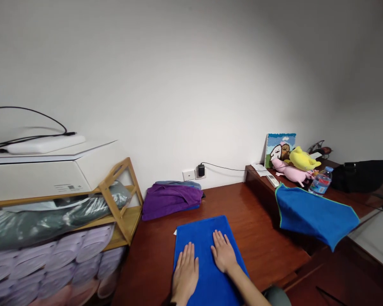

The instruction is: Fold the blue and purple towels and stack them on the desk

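My left hand (185, 272) and my right hand (223, 251) lie flat and side by side on a folded royal blue towel (207, 225), fingers spread. The towel rests on a glossy reddish-brown wooden surface (268, 242). A second blue towel with a green edge (315, 216) hangs over the raised wooden ledge (258, 180) to my right, well apart from both hands. A folded purple cloth (170, 200) lies beyond the hands, near the wall.
A bamboo shelf (121, 204) with plastic-wrapped bedding and lilac packages stands at the left, under a white box (38, 178). On the ledge are a pink plush toy (292, 173), a yellow plush toy (303, 159), a water bottle (321, 182) and a remote control (272, 180).
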`<control>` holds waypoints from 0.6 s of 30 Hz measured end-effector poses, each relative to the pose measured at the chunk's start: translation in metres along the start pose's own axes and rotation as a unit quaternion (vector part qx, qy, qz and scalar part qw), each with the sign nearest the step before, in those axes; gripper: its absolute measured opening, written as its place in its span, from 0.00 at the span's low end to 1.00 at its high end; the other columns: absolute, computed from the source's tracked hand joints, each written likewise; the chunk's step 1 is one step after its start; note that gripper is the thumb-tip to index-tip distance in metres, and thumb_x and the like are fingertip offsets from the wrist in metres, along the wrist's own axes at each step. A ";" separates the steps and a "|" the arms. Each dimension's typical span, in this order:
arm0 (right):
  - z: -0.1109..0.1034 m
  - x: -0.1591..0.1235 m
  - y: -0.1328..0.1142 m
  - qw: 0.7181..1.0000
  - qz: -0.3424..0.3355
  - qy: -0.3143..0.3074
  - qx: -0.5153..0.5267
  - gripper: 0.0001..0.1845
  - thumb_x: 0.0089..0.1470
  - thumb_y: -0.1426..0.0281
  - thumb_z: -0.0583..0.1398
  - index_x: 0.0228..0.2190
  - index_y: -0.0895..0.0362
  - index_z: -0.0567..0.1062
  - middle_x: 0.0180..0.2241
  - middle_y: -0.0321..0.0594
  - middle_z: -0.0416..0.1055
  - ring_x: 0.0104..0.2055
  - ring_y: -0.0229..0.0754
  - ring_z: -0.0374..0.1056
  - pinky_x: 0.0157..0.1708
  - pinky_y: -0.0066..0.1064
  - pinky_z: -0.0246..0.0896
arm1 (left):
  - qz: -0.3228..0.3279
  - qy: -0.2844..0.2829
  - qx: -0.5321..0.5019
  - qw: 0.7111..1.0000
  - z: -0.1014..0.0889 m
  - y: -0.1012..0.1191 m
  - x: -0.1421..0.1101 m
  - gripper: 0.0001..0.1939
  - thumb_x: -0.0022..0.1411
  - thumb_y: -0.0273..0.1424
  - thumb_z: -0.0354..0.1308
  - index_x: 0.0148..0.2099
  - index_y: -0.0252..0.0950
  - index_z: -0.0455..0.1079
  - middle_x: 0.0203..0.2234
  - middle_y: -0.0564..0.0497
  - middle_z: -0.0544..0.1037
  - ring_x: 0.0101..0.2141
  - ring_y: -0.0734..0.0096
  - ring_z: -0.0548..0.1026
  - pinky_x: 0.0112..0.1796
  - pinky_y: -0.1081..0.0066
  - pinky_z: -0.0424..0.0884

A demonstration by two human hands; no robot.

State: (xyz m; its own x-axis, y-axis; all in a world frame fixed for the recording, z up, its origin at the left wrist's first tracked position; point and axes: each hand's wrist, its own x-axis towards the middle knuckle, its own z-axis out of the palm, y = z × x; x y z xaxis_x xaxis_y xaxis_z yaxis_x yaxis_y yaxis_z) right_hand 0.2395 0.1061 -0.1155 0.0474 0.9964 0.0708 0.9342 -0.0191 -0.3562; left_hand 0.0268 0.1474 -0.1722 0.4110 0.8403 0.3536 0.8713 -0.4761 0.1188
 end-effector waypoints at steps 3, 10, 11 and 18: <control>-0.006 -0.006 0.033 0.998 0.053 0.003 -0.021 0.36 0.74 0.55 0.41 0.74 0.60 0.53 0.75 0.43 0.44 0.78 0.48 0.41 0.76 0.49 0.36 | -0.054 0.048 0.013 0.997 0.015 -0.036 -0.031 0.32 0.75 0.38 0.37 0.74 0.31 0.58 0.71 0.41 0.65 0.70 0.55 0.63 0.69 0.50 0.62; -0.008 0.040 0.009 0.999 -0.003 0.042 -0.007 0.35 0.74 0.56 0.40 0.74 0.60 0.54 0.75 0.44 0.47 0.78 0.47 0.41 0.76 0.45 0.36 | 0.017 0.041 0.000 0.999 0.004 -0.020 0.034 0.31 0.75 0.37 0.38 0.74 0.31 0.59 0.71 0.41 0.65 0.71 0.58 0.62 0.70 0.52 0.60; -0.005 0.051 -0.002 0.999 -0.027 0.039 0.001 0.35 0.74 0.58 0.40 0.74 0.60 0.54 0.75 0.44 0.47 0.78 0.46 0.41 0.76 0.44 0.36 | 0.048 0.011 -0.012 0.999 0.002 -0.010 0.053 0.31 0.75 0.36 0.39 0.74 0.33 0.60 0.71 0.42 0.65 0.71 0.60 0.62 0.70 0.53 0.60; 0.009 0.089 0.005 0.999 -0.032 0.011 0.009 0.34 0.74 0.58 0.41 0.74 0.58 0.53 0.75 0.43 0.48 0.78 0.45 0.42 0.76 0.45 0.35 | 0.035 -0.039 -0.024 0.998 0.016 -0.023 0.103 0.32 0.74 0.40 0.41 0.74 0.32 0.58 0.71 0.41 0.65 0.71 0.56 0.62 0.70 0.49 0.59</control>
State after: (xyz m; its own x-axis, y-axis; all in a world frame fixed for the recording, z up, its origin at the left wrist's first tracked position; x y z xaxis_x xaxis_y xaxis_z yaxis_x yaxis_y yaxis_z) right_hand 0.2451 0.1956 -0.1192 -0.0043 0.9935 0.1141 0.9289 0.0462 -0.3674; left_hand 0.0538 0.2491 -0.1532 0.4915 0.8214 0.2893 0.8270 -0.5443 0.1406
